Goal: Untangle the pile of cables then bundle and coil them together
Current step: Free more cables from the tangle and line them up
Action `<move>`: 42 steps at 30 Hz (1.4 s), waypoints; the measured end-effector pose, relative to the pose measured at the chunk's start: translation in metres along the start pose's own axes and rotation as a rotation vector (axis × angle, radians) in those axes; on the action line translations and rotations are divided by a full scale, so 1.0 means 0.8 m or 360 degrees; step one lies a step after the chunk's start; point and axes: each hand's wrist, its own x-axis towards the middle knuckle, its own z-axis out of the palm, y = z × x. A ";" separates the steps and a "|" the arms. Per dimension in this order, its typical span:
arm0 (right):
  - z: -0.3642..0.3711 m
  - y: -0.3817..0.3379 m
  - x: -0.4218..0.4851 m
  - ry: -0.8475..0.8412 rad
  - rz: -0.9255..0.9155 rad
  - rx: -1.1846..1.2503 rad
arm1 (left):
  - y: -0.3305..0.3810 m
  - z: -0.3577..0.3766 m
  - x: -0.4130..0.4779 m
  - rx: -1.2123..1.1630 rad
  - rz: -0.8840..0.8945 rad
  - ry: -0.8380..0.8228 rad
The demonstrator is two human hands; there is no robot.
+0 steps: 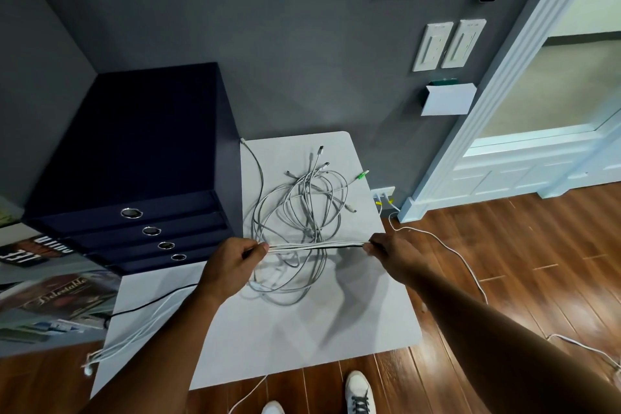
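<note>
A tangled pile of grey and white cables point(299, 212) lies on the white table point(336, 329), its plug ends fanned toward the wall. A straight bundle of several white cables and one black cable point(316, 246) is stretched taut just above the pile. My left hand point(232, 262) pinches the bundle's left end. My right hand point(393, 250) pinches its right end. The bundle's tails point(134, 336) trail past my left hand, across the table and over its left edge.
A dark blue drawer unit point(134, 161) stands on the table's left, against the grey wall. Magazines point(50, 299) lie further left. A white cable point(447, 255) runs across the wooden floor from a wall socket point(383, 193). My shoes point(358, 393) show below the table's near edge.
</note>
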 end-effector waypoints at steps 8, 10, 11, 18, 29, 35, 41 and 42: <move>0.016 0.013 0.005 -0.0038 0.0033 -0.0115 | -0.028 -0.012 -0.005 0.0088 -0.0045 0.0066; 0.020 0.021 0.007 -0.0012 0.0149 -0.0171 | -0.035 -0.019 -0.008 0.0090 -0.0057 0.0110; 0.020 0.024 0.007 0.0016 0.0208 -0.0210 | -0.039 -0.022 -0.009 0.0093 -0.0065 0.0132; 0.021 0.014 0.010 0.0188 0.0123 -0.0168 | -0.048 -0.023 -0.007 0.0080 -0.0197 0.0304; 0.019 0.049 0.006 0.0126 0.0263 -0.0464 | -0.055 -0.043 -0.011 0.0050 -0.0295 0.0392; 0.035 0.077 -0.004 0.0241 0.0170 -0.0310 | -0.039 -0.042 -0.017 -0.0020 -0.0255 0.0283; 0.031 0.078 -0.023 0.0257 0.0564 -0.0522 | -0.016 -0.039 -0.021 -0.0120 -0.0087 0.0079; 0.031 0.079 -0.024 0.0236 0.0608 -0.0573 | -0.015 -0.037 -0.022 -0.0122 -0.0069 0.0047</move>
